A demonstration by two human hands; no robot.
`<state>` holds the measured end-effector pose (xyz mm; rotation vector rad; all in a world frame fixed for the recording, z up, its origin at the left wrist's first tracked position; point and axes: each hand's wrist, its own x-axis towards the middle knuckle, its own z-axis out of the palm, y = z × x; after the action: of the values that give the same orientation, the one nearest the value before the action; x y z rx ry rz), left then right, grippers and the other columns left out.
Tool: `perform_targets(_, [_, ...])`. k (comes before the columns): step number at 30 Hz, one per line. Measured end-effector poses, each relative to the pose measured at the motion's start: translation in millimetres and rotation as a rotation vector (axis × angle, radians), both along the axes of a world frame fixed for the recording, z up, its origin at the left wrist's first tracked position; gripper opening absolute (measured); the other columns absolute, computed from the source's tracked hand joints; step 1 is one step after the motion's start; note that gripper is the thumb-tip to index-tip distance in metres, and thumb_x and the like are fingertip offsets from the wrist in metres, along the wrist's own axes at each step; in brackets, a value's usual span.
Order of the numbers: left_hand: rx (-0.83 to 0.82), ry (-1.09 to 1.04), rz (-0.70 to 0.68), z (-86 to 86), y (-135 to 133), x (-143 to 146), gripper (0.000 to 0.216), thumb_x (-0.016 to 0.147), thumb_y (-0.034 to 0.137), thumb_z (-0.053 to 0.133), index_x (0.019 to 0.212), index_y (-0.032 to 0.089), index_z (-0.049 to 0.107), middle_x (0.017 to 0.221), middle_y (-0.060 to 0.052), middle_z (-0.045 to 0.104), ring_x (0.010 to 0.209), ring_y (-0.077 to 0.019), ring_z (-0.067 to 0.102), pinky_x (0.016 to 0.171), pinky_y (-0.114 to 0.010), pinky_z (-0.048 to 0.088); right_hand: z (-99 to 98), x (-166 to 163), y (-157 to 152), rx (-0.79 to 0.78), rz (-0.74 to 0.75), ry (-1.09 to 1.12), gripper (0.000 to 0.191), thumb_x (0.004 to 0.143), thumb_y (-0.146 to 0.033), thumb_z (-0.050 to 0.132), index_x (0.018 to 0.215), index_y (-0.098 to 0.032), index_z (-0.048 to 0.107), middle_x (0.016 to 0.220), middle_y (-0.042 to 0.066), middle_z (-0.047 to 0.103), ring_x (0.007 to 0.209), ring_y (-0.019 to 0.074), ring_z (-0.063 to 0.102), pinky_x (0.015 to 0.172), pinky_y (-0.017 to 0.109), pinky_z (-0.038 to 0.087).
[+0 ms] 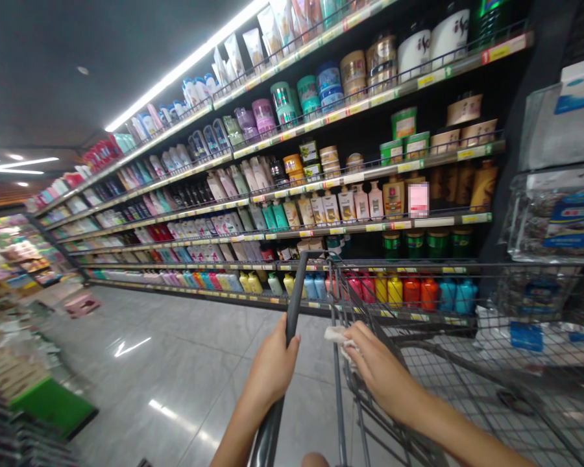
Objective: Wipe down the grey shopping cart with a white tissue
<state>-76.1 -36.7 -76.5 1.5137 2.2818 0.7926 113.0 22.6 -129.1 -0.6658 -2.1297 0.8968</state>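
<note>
Left hand, lower centre of frame: fingers clenched around the dark round handle bar, which runs up the middle from the bottom edge.

Right hand, just right of centre: fingers curled onto a small white crumpled cloth, held against the near upright wires of the grey wire shopping cart. The cart's basket fills the lower right. Cannot tell what lies in it through the mesh.

Long black store shelves cross the frame from upper right down to middle left.
- Top rows: round lidded tubs in teal, pink and gold.
- Middle rows: pale pump bottles.
- Lowest row: plastic bottles in yellow, orange, red and blue, seen through the cart wires.

Right edge: clear plastic packs with blue labels.

Glossy grey tiled floor, lower left.
</note>
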Motion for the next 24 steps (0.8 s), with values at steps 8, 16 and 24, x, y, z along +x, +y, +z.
perform_targets(8, [-0.006,0.010,0.018,-3.3,-3.8,1.6,0.051,0.086,0.029,0.038,0.134,0.014,0.040,0.092,-0.008,0.070,0.083,-0.0181,0.067,0.081,-0.029,0.048,10.2,-19.0,50.5,0.554,-0.104,-0.253,0.025,0.090,-0.010,0.039,0.102,-0.018,0.060,0.107,0.010,0.054,0.092,0.0205,0.054,0.079,0.034,0.044])
perform_targets(16, [0.073,-0.066,0.016,-5.5,-5.6,1.1,0.052,0.084,0.031,0.042,0.132,0.013,0.044,0.086,-0.008,0.070,0.080,-0.0205,0.068,0.078,-0.031,0.051,51.1,-34.0,76.4,0.506,-0.034,-0.286,0.020,0.088,-0.009,0.042,0.091,-0.017,0.059,0.099,0.008,0.059,0.086,0.0175,0.053,0.076,0.029,0.040])
perform_targets(24, [0.069,-0.073,0.015,-4.0,-9.0,2.1,0.053,0.084,0.035,0.042,0.131,0.012,0.045,0.086,-0.007,0.069,0.079,-0.0199,0.067,0.077,-0.031,0.052,52.1,-43.2,116.5,-0.380,0.200,-0.072,0.012,0.078,-0.019,0.053,0.066,-0.017,0.051,0.058,-0.004,0.049,0.053,0.0098,0.046,0.054,0.022,0.035])
